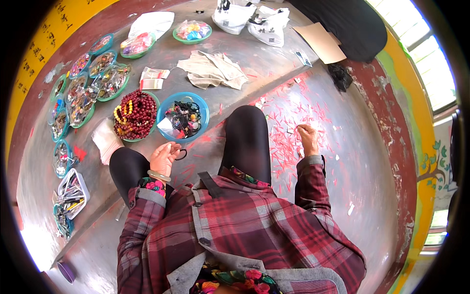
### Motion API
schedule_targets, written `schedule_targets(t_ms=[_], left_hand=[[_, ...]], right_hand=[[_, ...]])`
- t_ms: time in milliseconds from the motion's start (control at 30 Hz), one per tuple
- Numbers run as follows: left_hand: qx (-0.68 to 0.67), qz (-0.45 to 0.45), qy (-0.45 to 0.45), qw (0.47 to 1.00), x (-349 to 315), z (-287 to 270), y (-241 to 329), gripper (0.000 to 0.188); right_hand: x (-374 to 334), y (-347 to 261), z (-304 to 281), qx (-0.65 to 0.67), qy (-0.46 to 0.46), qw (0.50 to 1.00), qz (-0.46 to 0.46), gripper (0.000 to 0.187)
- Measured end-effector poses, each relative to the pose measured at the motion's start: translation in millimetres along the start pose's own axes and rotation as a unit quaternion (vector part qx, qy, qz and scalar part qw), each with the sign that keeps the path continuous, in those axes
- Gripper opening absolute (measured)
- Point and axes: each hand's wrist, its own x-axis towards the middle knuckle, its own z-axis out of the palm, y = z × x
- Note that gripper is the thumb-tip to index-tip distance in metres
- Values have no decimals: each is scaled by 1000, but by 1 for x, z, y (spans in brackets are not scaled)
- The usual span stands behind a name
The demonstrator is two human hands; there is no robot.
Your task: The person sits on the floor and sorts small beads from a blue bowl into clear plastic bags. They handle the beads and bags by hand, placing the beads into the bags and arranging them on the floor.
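My left hand [165, 158], a bangle at its wrist, is closed beside my left knee. Out of its fingertips sticks a thin black loop [181, 154], like a cord or hair band. Over a floor strewn with red paper scraps [284, 152], my right hand [308, 137] pinches its fingers together, pointing down; what they hold, if anything, is too small to make out. Near the left hand stand a blue basin [206, 116] of black cords and small trinkets, and a basin of dark red bead strings [139, 115] with some yellow beads. A white card [166, 126] lies in the blue basin.
Several basins of small goods [78, 93] crowd the left side, with a white basket of pens [87, 188] nearer me. Ahead lie a beige cloth [213, 68], white plastic bags [267, 27] and cardboard [320, 43]. A black plastic bag [339, 77] sits by the right wall.
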Motion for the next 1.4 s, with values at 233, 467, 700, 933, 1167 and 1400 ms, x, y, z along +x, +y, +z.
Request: schedule_targets(t_ms=[233, 467, 700, 933, 1167, 1400], left_hand=[[3, -8, -12, 1000, 0, -1, -1, 20], [-1, -8, -16, 1000, 1, -5, -4, 19], [7, -12, -3, 1000, -2, -6, -4, 20], [4, -17, -8, 1000, -2, -5, -4, 19], [23, -29, -7, 999, -3, 1, -4, 19], [18, -28, -7, 999, -3, -4, -5, 19]], right_hand=[[-14, 22, -13, -76, -53, 995, 41, 21], [-33, 11, -6, -6, -43, 994, 100, 19], [-39, 13, -6, 89, -84, 989, 81, 18], [-44, 5, -9, 63, -118, 983, 126, 26], [-23, 144, -36, -223, -194, 948, 118, 46], [-39, 68, -43, 308, -165, 896, 275, 47]])
